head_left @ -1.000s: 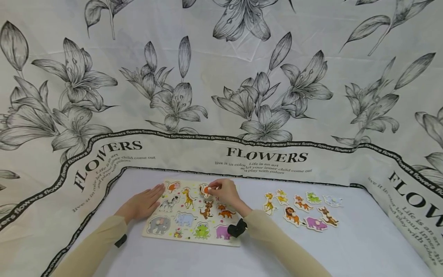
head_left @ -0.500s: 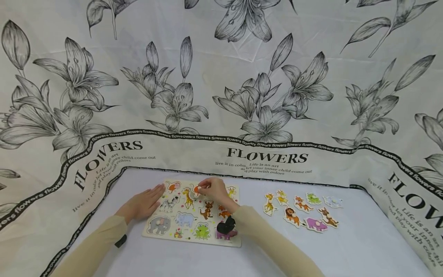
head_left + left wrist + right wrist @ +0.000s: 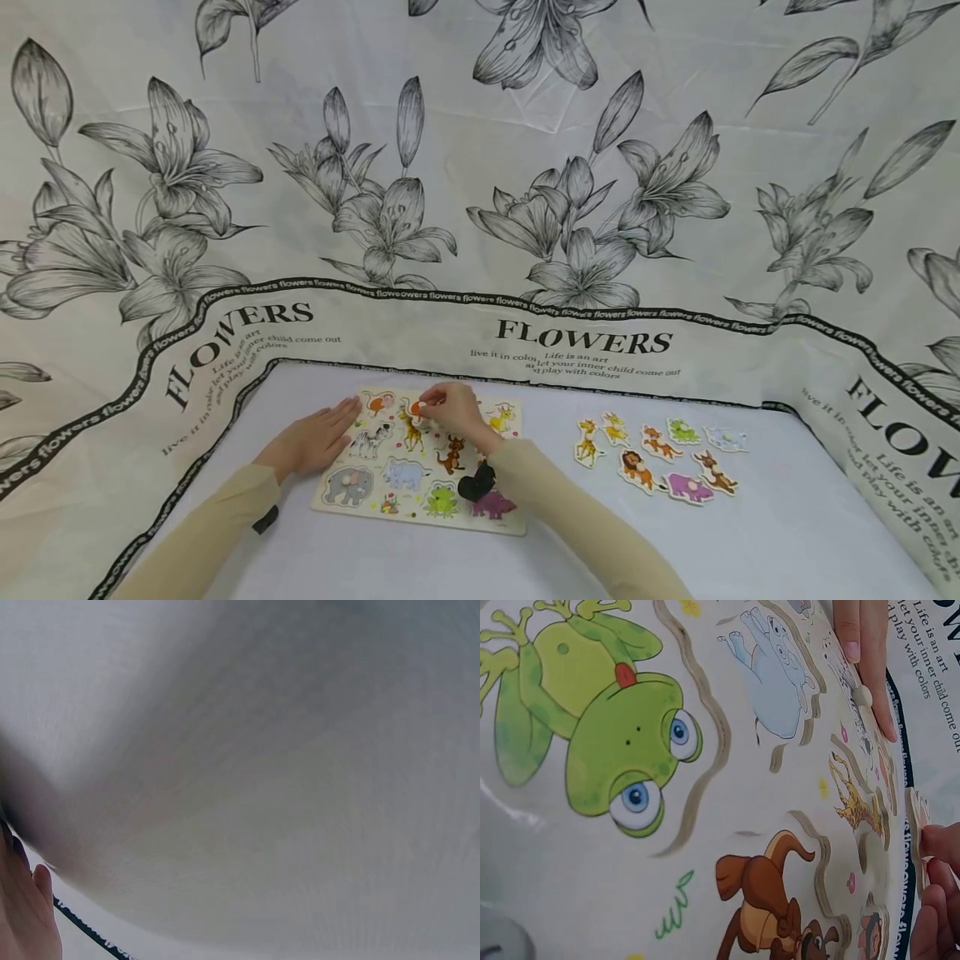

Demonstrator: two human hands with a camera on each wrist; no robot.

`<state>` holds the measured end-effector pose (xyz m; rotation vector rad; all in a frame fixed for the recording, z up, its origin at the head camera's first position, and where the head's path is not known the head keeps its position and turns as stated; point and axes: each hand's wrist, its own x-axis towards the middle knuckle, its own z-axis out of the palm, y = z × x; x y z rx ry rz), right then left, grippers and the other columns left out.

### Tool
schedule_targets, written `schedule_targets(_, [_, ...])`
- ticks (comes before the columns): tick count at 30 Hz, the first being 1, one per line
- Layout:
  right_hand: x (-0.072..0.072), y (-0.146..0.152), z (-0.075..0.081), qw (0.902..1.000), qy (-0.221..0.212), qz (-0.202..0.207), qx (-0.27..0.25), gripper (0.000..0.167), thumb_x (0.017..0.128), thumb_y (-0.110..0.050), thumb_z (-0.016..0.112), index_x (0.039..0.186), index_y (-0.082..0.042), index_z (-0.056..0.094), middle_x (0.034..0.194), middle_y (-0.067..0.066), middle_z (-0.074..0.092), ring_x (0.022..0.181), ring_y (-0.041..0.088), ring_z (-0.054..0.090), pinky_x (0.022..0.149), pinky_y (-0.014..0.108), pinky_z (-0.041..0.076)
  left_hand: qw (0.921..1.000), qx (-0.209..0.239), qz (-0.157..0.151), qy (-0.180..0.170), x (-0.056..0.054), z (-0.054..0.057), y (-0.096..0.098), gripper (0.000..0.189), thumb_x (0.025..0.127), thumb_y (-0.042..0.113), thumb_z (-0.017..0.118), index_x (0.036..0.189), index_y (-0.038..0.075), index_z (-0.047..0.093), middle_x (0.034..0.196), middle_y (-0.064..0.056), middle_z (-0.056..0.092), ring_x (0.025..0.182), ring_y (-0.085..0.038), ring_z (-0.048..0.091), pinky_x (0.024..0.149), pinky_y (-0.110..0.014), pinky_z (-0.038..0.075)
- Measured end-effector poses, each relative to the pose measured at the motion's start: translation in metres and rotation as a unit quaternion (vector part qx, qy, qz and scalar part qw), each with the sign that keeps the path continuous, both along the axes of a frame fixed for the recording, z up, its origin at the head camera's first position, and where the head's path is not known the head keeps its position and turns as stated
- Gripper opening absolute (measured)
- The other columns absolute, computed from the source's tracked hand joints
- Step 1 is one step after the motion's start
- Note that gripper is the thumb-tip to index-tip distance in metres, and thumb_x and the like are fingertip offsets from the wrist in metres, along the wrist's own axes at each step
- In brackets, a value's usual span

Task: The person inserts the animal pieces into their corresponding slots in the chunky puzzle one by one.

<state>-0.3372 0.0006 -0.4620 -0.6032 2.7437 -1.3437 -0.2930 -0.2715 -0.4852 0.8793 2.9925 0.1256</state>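
Observation:
A wooden animal puzzle board (image 3: 412, 500) lies on the white cloth. My left hand (image 3: 315, 435) rests flat with straight fingers at its left edge; part of that hand (image 3: 28, 919) shows in the left wrist view's corner. My right hand (image 3: 456, 411) pinches an orange animal puzzle piece (image 3: 417, 408) over the board's upper part, near the giraffe picture (image 3: 409, 432). In the right wrist view the piece (image 3: 913, 806) stands edge-on between thumb and fingers, above the board. The grey elephant (image 3: 348, 486) and the zebra (image 3: 369, 442) sit in the board's left side.
To the board's right lie several loose animal pieces, among them a giraffe (image 3: 585, 442), a lion (image 3: 637, 469), a purple hippo (image 3: 687, 488), a frog (image 3: 682, 430) and a kangaroo (image 3: 716, 472). A flower-printed curtain (image 3: 405, 329) encloses the back and sides.
My right hand has moved left across the board's upper part with the orange animal puzzle piece, uncovering the yellow animal picture at the upper right. My left hand has stayed in place.

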Motion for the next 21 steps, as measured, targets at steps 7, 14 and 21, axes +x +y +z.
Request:
schedule_targets(7, [-0.002,-0.012,0.001,1.0,-0.004,0.004,0.001,0.013,0.088,-0.013,0.069,0.098,-0.005,0.074,0.089,0.01,0.071,0.065,0.01,0.06,0.05,0.02,0.046,0.9999,-0.004,0.007,-0.008,-0.001,-0.001,-0.001,0.055,0.103,0.025,0.037,0.149,-0.004,0.027,0.157,-0.021,0.024,0.144,-0.037,0.027,0.117,-0.051,0.028])
schedule_targets(14, [-0.004,-0.023,-0.001,0.9998,0.004,0.008,0.017,0.013,0.088,-0.015,0.069,0.098,-0.008,0.074,0.091,0.007,0.071,0.072,0.01,0.061,0.054,0.019,0.047,0.9999,-0.001,-0.005,0.008,-0.001,-0.003,-0.002,0.055,0.102,0.027,0.038,0.147,-0.005,0.031,0.154,-0.023,0.029,0.141,-0.04,0.031,0.114,-0.053,0.032])
schedule_targets(21, [-0.004,-0.031,-0.001,0.9999,0.002,0.006,0.014,0.012,0.088,-0.014,0.069,0.098,-0.008,0.074,0.09,0.007,0.07,0.075,0.013,0.061,0.057,0.021,0.048,0.9999,-0.006,0.0,-0.013,-0.002,0.001,-0.001,0.056,0.102,0.027,0.037,0.148,-0.005,0.029,0.155,-0.022,0.027,0.143,-0.039,0.029,0.115,-0.053,0.03])
